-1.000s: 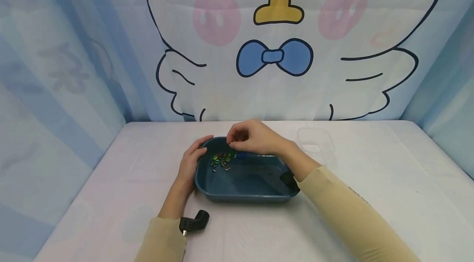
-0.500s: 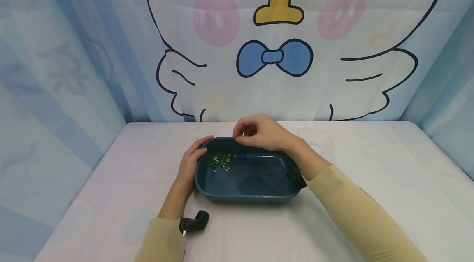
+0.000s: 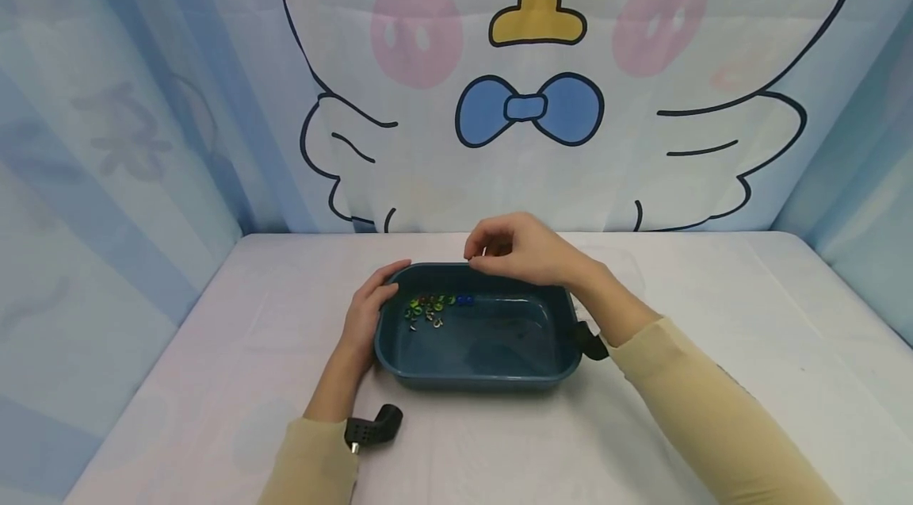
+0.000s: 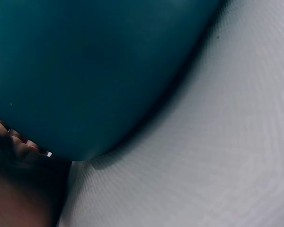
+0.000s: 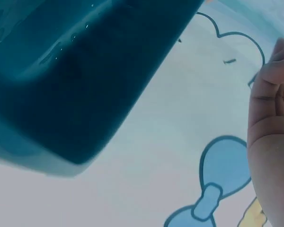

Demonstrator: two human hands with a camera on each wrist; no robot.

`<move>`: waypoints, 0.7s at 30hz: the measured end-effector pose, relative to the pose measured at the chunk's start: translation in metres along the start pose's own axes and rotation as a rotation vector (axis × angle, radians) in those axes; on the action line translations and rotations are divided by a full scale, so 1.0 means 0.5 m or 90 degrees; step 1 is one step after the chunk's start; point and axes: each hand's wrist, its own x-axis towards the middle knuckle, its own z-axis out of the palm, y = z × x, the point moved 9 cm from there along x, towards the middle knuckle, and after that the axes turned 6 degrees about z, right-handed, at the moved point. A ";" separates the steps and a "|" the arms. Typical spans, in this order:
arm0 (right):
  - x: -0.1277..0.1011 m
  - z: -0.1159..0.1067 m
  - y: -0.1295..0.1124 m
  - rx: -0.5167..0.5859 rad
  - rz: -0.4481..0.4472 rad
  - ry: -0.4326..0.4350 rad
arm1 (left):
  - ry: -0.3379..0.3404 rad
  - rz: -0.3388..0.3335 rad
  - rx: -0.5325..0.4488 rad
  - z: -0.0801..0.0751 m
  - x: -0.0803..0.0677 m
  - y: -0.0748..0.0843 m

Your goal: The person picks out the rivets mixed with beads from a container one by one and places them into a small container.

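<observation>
Beads (image 3: 431,305), small and coloured, lie clustered on the floor of the dark teal tray (image 3: 492,378), in its far left part, just right of the left hand (image 3: 367,313) and below and to the left of the right hand (image 3: 524,251). The left hand grips the tray's left rim, fingers curled over the edge, exactly where it was a second ago; in the left wrist view only the tray's outer wall (image 4: 94,71) and the white table (image 4: 217,156) show beside the fingers. The right hand has risen and drifted rightward since the earlier frames: a second ago it hung low over the beads inside the tray, now it hovers above the far rim. Its fingertips are pinched together; whether anything sits between them cannot be told, being too small to see. In the right wrist view that hand (image 5: 272,123) is clear of the tray's wall (image 5: 85,94). The tray and the bead cluster have not shifted. A clear plastic container (image 3: 628,271) lies on the table behind the right hand's wrist, more covered than before.
</observation>
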 end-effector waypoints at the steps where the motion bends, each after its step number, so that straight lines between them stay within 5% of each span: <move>1: -0.003 -0.003 0.001 0.000 -0.001 0.002 | 0.000 0.000 -0.003 0.000 0.000 0.001; 21: -0.069 -0.054 0.060 0.007 0.055 0.048 | -0.011 0.000 -0.019 0.004 0.000 0.004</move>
